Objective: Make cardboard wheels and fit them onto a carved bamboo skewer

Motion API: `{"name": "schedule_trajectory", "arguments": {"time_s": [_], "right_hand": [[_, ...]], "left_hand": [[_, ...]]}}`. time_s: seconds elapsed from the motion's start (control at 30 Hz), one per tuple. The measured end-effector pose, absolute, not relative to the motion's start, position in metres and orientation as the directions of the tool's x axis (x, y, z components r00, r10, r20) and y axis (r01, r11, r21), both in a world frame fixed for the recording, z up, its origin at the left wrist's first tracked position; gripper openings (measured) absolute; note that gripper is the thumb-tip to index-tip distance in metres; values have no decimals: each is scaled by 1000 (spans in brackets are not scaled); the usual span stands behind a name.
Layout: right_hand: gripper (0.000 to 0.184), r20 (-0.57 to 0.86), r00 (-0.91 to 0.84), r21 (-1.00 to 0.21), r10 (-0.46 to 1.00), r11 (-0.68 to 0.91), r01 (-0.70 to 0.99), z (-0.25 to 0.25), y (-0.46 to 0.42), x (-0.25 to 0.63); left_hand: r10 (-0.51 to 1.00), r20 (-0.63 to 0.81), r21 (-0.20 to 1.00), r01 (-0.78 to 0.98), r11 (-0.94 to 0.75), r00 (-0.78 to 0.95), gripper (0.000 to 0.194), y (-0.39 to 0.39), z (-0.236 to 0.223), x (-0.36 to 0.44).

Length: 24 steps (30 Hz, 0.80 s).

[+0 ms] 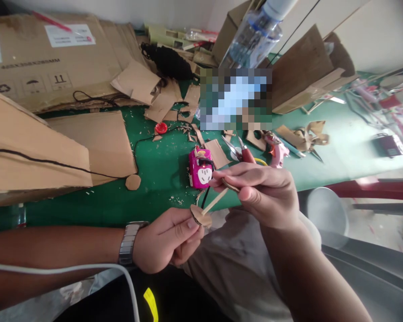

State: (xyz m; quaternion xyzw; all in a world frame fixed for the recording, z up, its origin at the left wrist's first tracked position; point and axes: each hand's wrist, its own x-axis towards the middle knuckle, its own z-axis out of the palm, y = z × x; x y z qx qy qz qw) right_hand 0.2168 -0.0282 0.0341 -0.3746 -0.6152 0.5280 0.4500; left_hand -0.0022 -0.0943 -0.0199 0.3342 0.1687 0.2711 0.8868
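Pinched between thumb and fingers of my left hand (171, 239) is a small cardboard disc (205, 220). A thin wooden stick (215, 201) rises from that disc toward the upper right. At the stick's far end my right hand (267, 192) grips a second cardboard disc (231, 185), seen nearly edge-on and partly covered by the fingers. Whether the stick passes through the second disc I cannot tell. Both hands are over the table's front edge. Just beyond them stands a magenta power socket block (200, 169) with a plug in it.
On the green table (161, 192) lie a loose cardboard disc (133, 182), a red round cap (160, 128), pliers (246, 153) and a pink glue gun (279, 151). Large cardboard pieces (100, 138) fill the left. A water bottle (251, 36) and an open box (305, 67) stand behind.
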Motion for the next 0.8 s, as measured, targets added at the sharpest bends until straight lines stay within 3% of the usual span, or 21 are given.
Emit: {"name": "schedule_trajectory", "arguments": {"time_s": [0.13, 0.33, 0.4, 0.5, 0.67, 0.8], "right_hand": [[15, 163, -316, -985, 935, 174, 7, 32, -24, 219], [13, 86, -137, -925, 987, 130, 356, 33, -30, 210], [13, 93, -110, -910, 990, 129, 395, 32, -31, 207], [15, 87, -126, -951, 988, 119, 284, 29, -30, 206], [19, 98, -206, -995, 974, 96, -22, 18, -26, 214], [14, 160, -194, -983, 968, 175, 61, 20, -26, 215]], "left_hand": [[538, -127, 572, -381, 726, 833, 48, -94, -21, 0], [609, -254, 535, -415, 736, 752, 49, -93, -20, 7], [629, -280, 556, -412, 722, 725, 49, -93, -19, 8], [599, -256, 517, -416, 748, 759, 50, -91, -18, 6], [348, -134, 316, -293, 902, 928, 53, -80, -11, -4], [307, -152, 267, -260, 928, 940, 53, -76, -9, -6]]}}
